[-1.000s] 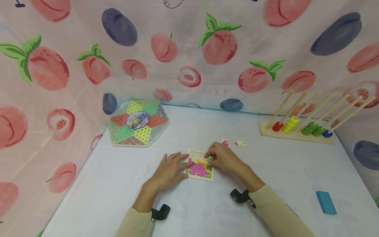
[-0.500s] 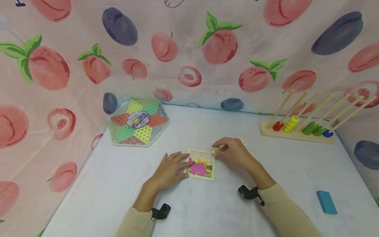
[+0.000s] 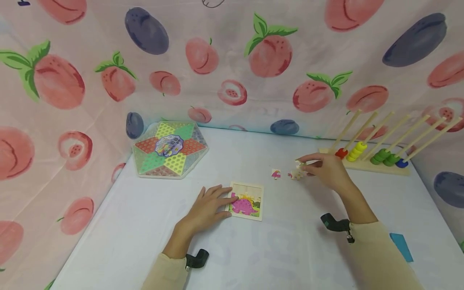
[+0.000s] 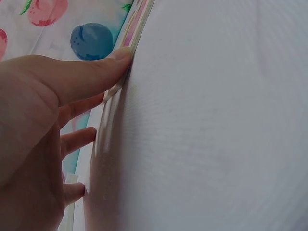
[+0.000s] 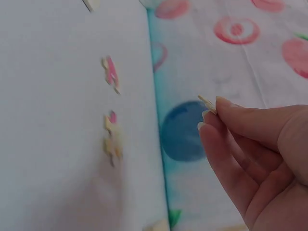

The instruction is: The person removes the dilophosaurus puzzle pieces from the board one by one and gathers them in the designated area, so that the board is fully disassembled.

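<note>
A small wooden jigsaw puzzle point(image 3: 245, 206) with a pink dinosaur lies in its frame at mid-table, its upper part bare wood. My left hand point(image 3: 207, 207) rests at the frame's left side, fingers spread and fairly straight, fingertips on the edge and picture. Off to the right, my right hand point(image 3: 324, 169) pinches a puzzle piece point(image 5: 208, 103) between thumb and fingers, raised over the table. Two loose pieces lie on the cloth below it: a pink one point(image 3: 276, 174) and a yellowish one point(image 3: 295, 175) that the held piece nearly overlaps in the head view.
A hexagonal Chinese checkers board point(image 3: 170, 150) lies at the back left. At the back right stands a wooden bead rack point(image 3: 377, 167) with slanted pegs and coloured beads. A blue block point(image 3: 402, 246) sits at the right, partly behind the right sleeve. Fruit-print cloth walls the table's back.
My right hand has lifted a puzzle piece out of the frame and carried it right and away, past the loose pieces. My left hand stays in place on the frame.
</note>
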`<control>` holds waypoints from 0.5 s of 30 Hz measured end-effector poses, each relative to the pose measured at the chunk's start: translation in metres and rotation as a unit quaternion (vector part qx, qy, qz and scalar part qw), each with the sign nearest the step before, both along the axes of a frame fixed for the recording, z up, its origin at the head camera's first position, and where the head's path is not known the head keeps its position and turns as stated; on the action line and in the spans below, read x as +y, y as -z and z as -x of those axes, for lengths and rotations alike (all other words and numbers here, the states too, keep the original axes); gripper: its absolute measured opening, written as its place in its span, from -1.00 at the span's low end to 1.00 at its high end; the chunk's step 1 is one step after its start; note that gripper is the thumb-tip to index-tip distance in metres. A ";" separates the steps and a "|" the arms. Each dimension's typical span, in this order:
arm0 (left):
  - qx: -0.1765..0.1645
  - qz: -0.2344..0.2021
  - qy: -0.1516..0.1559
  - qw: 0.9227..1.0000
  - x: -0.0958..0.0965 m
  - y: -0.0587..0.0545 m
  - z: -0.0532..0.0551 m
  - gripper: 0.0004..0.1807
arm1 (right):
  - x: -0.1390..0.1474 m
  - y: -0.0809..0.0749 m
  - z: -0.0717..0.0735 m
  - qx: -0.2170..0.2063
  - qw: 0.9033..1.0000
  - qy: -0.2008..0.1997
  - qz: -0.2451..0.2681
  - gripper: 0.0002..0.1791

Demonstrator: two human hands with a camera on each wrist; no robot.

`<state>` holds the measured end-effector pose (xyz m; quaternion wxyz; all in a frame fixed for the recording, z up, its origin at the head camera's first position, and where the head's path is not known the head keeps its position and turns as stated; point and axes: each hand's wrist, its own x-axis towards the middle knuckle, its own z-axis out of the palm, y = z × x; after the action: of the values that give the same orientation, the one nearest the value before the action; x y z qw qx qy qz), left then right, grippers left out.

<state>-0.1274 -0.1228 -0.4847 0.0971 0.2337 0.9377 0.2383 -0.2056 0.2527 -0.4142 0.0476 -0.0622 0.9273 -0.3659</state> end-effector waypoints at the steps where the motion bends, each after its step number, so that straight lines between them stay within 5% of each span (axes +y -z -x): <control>1: 0.001 0.000 0.001 1.000 0.000 0.000 0.000 -0.44 | 0.007 -0.002 0.000 0.003 1.000 0.003 0.007 -0.66; 7: 0.001 -0.002 0.001 1.000 0.000 0.001 0.001 -0.44 | 0.036 -0.008 0.000 0.011 0.999 0.026 0.046 -0.61; 15: 0.000 0.003 -0.001 1.000 0.000 0.000 0.000 -0.44 | 0.049 0.012 0.002 -0.053 0.997 0.055 0.012 -0.57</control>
<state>-0.1277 -0.1224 -0.4844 0.0974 0.2322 0.9387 0.2355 -0.2076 0.3019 -0.4263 0.0763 0.0078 0.9211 -0.3817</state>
